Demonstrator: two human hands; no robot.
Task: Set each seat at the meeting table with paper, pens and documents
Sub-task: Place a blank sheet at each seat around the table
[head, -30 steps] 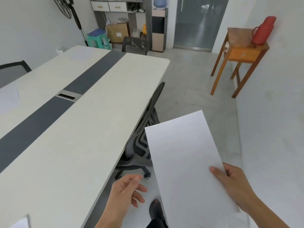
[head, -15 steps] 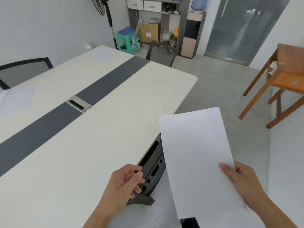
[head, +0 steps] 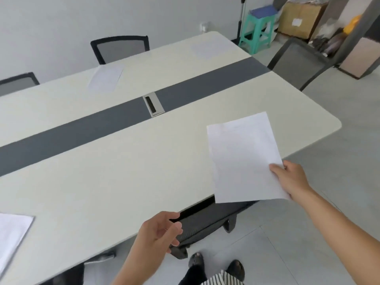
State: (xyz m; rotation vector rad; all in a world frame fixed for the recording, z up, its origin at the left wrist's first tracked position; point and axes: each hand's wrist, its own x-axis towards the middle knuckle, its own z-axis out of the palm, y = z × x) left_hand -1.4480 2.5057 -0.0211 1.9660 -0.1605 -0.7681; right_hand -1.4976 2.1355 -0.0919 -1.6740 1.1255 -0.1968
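My right hand (head: 292, 177) pinches the right edge of a white paper sheet (head: 244, 159) and holds it over the near right part of the cream meeting table (head: 98, 182). Below it, a black chair (head: 207, 225) is pushed in under the table's edge. My left hand (head: 158, 231) hovers at the near edge with fingers loosely curled, holding nothing. Another sheet (head: 11, 233) lies at the near left seat. Two more sheets (head: 106, 78) (head: 204, 49) lie on the far side.
A dark grey strip with a metal cable box (head: 153, 104) runs down the table's middle. Black mesh chairs (head: 121, 48) (head: 15, 83) stand at the far side, another chair (head: 298, 61) at the table's right end. A green stool (head: 258, 31) and cardboard box (head: 300, 19) stand behind.
My view has swung left onto the table. The right hand has carried the sheet from over the floor to above the table's near right part. The left hand stays empty.
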